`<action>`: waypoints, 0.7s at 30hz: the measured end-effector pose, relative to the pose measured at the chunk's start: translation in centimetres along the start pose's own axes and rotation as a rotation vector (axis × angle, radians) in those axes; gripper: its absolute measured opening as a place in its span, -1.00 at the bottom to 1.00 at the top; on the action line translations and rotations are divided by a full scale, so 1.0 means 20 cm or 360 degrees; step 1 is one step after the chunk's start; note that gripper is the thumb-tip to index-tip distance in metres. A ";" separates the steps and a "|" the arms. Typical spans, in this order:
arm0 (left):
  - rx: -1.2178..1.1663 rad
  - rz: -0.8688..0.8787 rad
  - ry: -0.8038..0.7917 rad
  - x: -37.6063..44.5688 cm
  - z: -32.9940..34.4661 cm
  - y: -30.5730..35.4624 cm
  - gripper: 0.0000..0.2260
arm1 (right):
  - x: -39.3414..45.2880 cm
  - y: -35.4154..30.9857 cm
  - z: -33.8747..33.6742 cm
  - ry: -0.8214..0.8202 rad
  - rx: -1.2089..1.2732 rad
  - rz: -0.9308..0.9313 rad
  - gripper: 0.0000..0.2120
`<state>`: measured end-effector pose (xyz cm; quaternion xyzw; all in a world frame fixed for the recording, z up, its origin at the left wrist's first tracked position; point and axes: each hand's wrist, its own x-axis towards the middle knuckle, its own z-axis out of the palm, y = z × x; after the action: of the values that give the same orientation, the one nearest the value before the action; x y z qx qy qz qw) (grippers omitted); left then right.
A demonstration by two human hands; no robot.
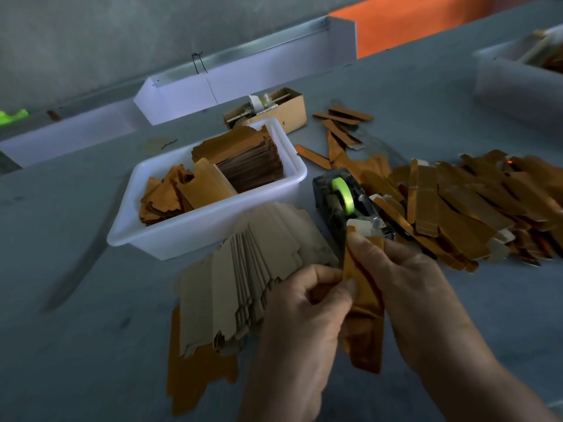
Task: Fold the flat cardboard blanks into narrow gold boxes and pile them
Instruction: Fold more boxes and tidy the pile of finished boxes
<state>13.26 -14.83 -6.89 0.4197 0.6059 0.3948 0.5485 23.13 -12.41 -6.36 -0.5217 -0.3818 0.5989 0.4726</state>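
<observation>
Both hands are busy on one gold blank point(364, 303): the left hand point(300, 324) pinches its near edge, the right hand point(405, 287) grips its top beside the tape dispenser point(345, 202). A good heap of folded gold boxes point(463, 205) lies to the right on the worktop point(91, 300). Plenty remains, I'd say: a fanned stack of flat blanks point(243, 278) and a tub point(195, 229) full.

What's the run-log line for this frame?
step: folding | hands: left and right both grip gold blank | fanned blanks left | finished pile right
</observation>
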 end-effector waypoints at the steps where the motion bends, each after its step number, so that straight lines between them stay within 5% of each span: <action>1: -0.0149 0.0133 0.0071 -0.04 -0.03 0.04 -0.90 | 0.01 -0.01 -0.02 -0.0005 -0.0101 -0.0045 -0.59; 7: -0.0214 0.0285 0.0489 0.00 -0.08 0.06 -0.83 | 0.12 -0.09 -0.21 0.0414 -0.0496 -0.0426 -0.89; 21: -0.0107 0.0198 0.0392 0.10 -0.02 0.13 -0.92 | 0.28 -0.06 -0.21 0.0094 -0.0919 -0.0274 -0.88</action>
<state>12.97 -12.19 -5.10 0.3863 0.6280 0.4967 0.4580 27.50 -6.92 -7.45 -0.6173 -0.5654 0.4079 0.3645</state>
